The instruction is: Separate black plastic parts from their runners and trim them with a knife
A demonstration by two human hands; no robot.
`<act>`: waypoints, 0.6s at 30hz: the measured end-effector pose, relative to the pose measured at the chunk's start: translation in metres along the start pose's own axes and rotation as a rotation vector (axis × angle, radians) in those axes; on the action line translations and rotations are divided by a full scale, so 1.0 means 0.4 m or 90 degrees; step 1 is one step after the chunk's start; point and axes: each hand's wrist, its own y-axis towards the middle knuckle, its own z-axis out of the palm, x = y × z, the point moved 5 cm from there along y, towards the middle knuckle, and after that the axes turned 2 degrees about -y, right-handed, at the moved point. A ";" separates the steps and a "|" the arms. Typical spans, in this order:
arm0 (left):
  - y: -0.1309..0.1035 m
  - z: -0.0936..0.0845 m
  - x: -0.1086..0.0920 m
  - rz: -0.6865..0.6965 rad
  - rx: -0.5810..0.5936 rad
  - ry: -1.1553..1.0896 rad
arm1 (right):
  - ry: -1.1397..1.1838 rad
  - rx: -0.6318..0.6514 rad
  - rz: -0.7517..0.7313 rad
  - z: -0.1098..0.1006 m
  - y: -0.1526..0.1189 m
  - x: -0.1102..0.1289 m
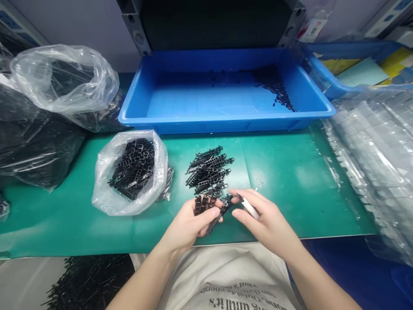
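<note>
Several black plastic strips are gripped in my left hand, close to the mat's front edge. One dark strip sticks out from its fingers toward the right. My right hand is closed around a slim white-handled tool, whose dark tip points up and left, beside the strips. Just beyond both hands lies a loose pile of similar black strips on the green mat. An open clear bag full of black parts stands left of the pile.
A blue tray with small black pieces spans the back. Large plastic bags stand at left. Stacked clear plastic trays and a blue basket are at right. Black parts fill a container below left.
</note>
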 end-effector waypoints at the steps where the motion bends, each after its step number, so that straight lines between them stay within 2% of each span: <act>1: -0.002 0.007 0.010 -0.031 0.016 -0.054 | 0.045 0.008 0.022 0.006 0.003 0.005; 3: -0.005 0.021 0.025 -0.068 0.040 -0.126 | 0.102 0.021 0.076 0.017 0.009 0.011; 6: -0.010 0.038 0.024 -0.024 0.080 -0.151 | 0.106 0.023 0.110 0.026 0.015 0.015; 8: -0.014 0.038 0.018 0.022 0.072 -0.131 | 0.085 0.021 0.084 0.027 0.014 0.016; 12: -0.019 0.023 0.010 0.046 0.011 -0.151 | -0.005 0.048 -0.008 0.029 -0.010 0.016; 15: -0.021 0.020 0.007 0.049 0.026 -0.164 | -0.104 0.108 -0.052 0.040 -0.036 0.020; 18: -0.022 0.025 0.011 0.040 0.049 -0.172 | -0.189 0.113 -0.088 0.045 -0.051 0.032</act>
